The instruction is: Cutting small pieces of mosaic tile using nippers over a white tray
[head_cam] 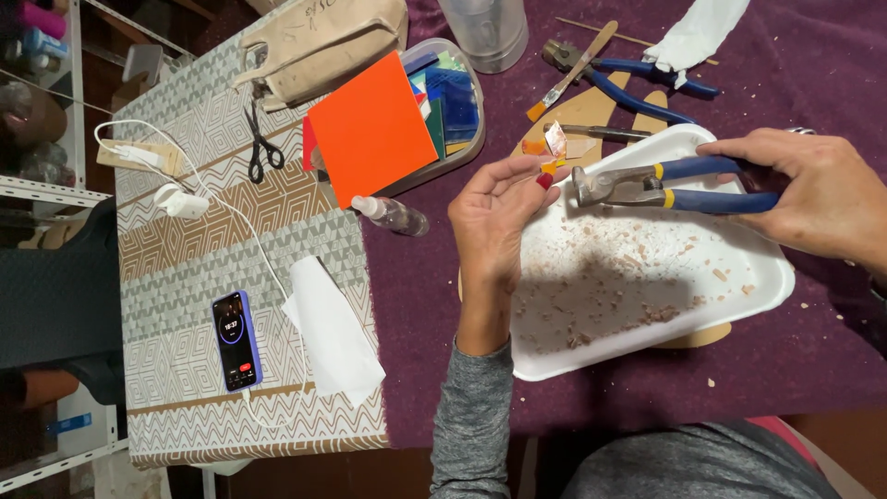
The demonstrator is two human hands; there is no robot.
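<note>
My left hand is raised over the left end of a white foam tray, pinching a small orange glass piece between thumb and fingertips. My right hand grips the blue handles of a pair of nippers, whose metal jaws sit just right of the orange piece. Small orange and pinkish chips lie scattered over the tray's floor.
A plastic tub with coloured glass sheets, one large orange square, stands at the back. Nearby lie a spray bottle, scissors, a phone, white paper, other blue-handled pliers and a brush.
</note>
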